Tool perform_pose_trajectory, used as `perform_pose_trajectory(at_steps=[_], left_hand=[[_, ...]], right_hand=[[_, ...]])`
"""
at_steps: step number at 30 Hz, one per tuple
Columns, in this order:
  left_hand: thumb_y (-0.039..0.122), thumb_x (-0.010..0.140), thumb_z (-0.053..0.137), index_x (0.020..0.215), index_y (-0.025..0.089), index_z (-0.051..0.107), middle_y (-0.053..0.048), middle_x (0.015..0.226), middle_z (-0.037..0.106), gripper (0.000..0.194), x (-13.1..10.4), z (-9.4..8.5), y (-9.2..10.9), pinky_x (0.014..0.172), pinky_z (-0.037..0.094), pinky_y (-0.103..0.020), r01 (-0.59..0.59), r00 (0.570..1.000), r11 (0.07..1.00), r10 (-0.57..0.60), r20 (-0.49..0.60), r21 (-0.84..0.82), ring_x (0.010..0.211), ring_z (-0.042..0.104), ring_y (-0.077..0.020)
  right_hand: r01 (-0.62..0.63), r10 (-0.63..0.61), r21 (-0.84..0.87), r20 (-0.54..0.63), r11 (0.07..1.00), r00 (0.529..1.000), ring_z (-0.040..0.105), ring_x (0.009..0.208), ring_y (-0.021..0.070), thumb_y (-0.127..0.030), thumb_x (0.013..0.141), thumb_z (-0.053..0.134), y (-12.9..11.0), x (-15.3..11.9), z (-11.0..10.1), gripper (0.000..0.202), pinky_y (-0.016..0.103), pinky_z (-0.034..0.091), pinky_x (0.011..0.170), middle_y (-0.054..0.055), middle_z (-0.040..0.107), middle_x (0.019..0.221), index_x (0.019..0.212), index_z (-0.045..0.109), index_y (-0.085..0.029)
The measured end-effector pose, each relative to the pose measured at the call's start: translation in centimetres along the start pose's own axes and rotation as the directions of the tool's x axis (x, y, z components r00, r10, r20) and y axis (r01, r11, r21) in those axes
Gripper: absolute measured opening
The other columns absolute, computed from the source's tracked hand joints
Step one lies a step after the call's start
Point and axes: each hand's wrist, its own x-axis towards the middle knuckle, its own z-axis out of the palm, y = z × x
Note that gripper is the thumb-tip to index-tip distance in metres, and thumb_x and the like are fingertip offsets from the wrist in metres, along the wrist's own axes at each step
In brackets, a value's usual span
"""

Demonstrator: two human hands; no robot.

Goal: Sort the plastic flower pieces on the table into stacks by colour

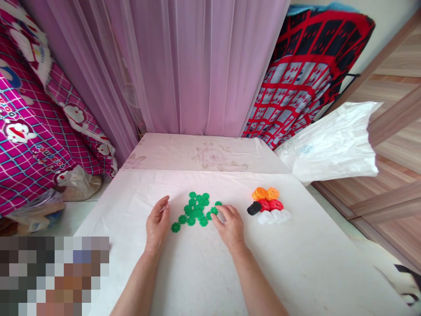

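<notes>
Several flat green notched discs (196,210) lie in a loose, overlapping group on the white tabletop. To their left, my left hand (158,221) rests on its edge with fingers apart and nothing in it. My right hand (229,221) is at the right side of the group, thumb and fingertips apart around a few green discs, touching the edge of them. Further right sit small piles of similar pieces: orange (265,193), red (271,205), black (254,208) and white (274,216).
The table (204,272) has a flower-printed far part. Behind it hangs a purple curtain (210,66). A white plastic bag (338,142) stands off the right edge. Patterned cloths hang at both sides, and clear bags lie at the left.
</notes>
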Motion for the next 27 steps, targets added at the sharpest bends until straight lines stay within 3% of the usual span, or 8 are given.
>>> perform_pose_trajectory(at_steps=[4,13,27], left_hand=[[0.047,0.081,0.054,0.115,0.02,0.064,-0.01,0.114,0.069,0.044,-0.1,-0.1,0.5,0.081,0.054,-0.033,0.005,1.0,1.0,-0.006,0.015,0.011,0.092,0.067,-0.0197],[0.047,0.081,0.054,0.114,0.02,0.064,-0.01,0.113,0.07,0.044,-0.1,-0.1,0.5,0.081,0.053,-0.032,0.005,1.0,1.0,-0.005,0.005,0.006,0.093,0.067,-0.0195],[0.046,0.081,0.055,0.114,0.019,0.065,-0.01,0.115,0.069,0.044,-0.2,0.0,0.8,0.088,0.052,-0.034,0.015,1.0,1.0,-0.015,0.003,-0.01,0.1,0.066,-0.0207]], right_hand=[[-0.107,0.1,-0.062,-0.105,0.992,0.989,0.059,0.083,0.0209,-0.039,0.087,0.057,1.6,1.0,0.1,0.024,0.033,0.044,0.079,0.007,0.069,0.087,0.093,0.071,-0.02],[-0.119,0.125,-0.149,0.033,0.982,0.992,0.058,0.083,0.02,-0.034,0.085,0.06,1.3,1.7,-0.1,0.018,0.031,0.04,0.077,0.005,0.068,0.088,0.092,0.072,-0.023],[-0.106,0.127,-0.199,0.096,0.974,0.987,0.056,0.084,0.0198,-0.03,0.084,0.063,0.8,1.9,-0.6,0.015,0.031,0.037,0.074,0.004,0.067,0.089,0.094,0.071,-0.023]])
